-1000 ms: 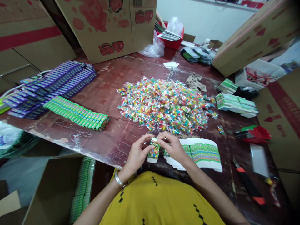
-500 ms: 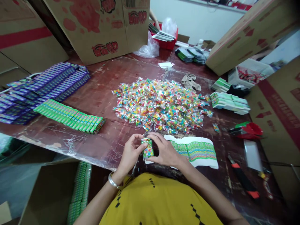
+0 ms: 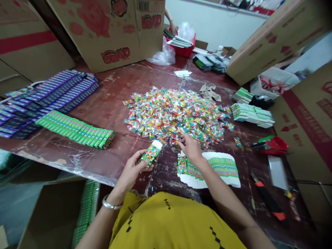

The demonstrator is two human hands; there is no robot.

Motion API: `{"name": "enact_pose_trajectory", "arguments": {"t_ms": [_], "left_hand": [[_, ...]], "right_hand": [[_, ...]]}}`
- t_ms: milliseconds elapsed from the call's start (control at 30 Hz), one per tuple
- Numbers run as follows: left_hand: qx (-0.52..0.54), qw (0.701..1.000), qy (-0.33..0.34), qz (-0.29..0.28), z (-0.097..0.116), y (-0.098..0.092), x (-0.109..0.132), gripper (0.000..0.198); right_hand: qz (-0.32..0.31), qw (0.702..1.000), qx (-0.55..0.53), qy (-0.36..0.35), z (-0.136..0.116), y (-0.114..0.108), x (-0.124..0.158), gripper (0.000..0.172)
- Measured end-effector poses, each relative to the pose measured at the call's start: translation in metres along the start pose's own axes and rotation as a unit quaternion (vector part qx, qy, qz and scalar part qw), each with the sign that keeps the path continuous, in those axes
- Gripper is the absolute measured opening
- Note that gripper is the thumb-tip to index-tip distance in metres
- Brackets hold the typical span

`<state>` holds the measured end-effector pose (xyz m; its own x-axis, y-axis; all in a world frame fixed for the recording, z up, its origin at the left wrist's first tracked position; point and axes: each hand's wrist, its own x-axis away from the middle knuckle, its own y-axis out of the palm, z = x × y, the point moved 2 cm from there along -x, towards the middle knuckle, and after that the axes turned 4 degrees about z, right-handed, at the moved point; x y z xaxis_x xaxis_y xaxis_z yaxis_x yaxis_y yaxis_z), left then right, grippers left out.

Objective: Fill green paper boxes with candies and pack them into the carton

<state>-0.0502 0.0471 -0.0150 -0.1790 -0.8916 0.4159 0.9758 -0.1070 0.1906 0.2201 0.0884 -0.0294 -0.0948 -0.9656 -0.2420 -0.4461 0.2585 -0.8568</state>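
My left hand (image 3: pixel 135 166) grips a small green printed box (image 3: pixel 151 154) between thumb and fingers, its white end flap standing open at the top. At the near edge of a heap of clear-wrapped colourful candy packets (image 3: pixel 176 114), my right hand (image 3: pixel 191 147) has its thumb and fingertips closed on a candy packet (image 3: pixel 174 141), partly hidden by the fingers. Under my right forearm lies a fanned row of flat green cartons (image 3: pixel 223 167) with white flaps.
On the left are a row of green boxes (image 3: pixel 77 129) and stacked purple boxes (image 3: pixel 59 91). A utility knife (image 3: pixel 268 199) and red scoop (image 3: pixel 276 145) lie right. Large cardboard boxes (image 3: pixel 111 31) stand behind. Another person's hand (image 3: pixel 173 27) reaches a red bin (image 3: pixel 185 51).
My hands have separated. The left moved down and left with a box whose white flap now shows open; the right moved up and right to the candy heap.
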Motion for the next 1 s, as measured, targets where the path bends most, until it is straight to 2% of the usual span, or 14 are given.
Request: {"name": "enact_pose_trajectory", "arguments": {"t_ms": [67, 133, 267, 400, 567, 667, 800, 900, 1000], "left_hand": [[-0.025, 1.0, 0.016, 0.001, -0.002, 0.0, 0.0, 0.046], [-0.075, 0.996, 0.041, 0.016, -0.003, 0.0, 0.0, 0.041], [-0.173, 0.981, 0.086, 0.034, -0.004, 0.002, 0.0, 0.037], [-0.214, 0.97, 0.115, -0.002, -0.005, 0.017, 0.001, 0.033], [-0.221, 0.967, 0.127, -0.027, -0.001, 0.03, 0.003, 0.034], [-0.21, 0.97, 0.121, -0.039, -0.002, 0.028, 0.005, 0.033], [-0.181, 0.976, 0.11, -0.043, -0.004, 0.024, 0.006, 0.035], [-0.155, 0.978, 0.123, -0.065, -0.005, 0.029, 0.006, 0.034], [-0.124, 0.979, 0.136, -0.088, -0.005, 0.041, 0.006, 0.035]], "right_hand": [[-0.006, 1.0, -0.021, 0.014, -0.004, 0.006, -0.005, 0.018], [-0.007, 0.998, -0.056, 0.031, -0.006, 0.003, -0.007, 0.013], [0.023, 0.987, -0.151, 0.042, -0.013, -0.027, -0.002, 0.016], [0.044, 0.982, -0.182, -0.036, -0.04, -0.054, 0.008, 0.019], [0.051, 0.979, -0.088, -0.178, -0.067, -0.06, 0.014, 0.018], [0.051, 0.973, -0.073, -0.215, -0.068, -0.059, 0.013, 0.017], [0.062, 0.968, -0.085, -0.228, -0.068, -0.059, 0.01, 0.014], [0.013, 0.964, -0.105, -0.244, -0.071, -0.054, 0.011, 0.014], [-0.051, 0.965, -0.109, -0.232, -0.074, -0.051, 0.015, 0.016]]}}
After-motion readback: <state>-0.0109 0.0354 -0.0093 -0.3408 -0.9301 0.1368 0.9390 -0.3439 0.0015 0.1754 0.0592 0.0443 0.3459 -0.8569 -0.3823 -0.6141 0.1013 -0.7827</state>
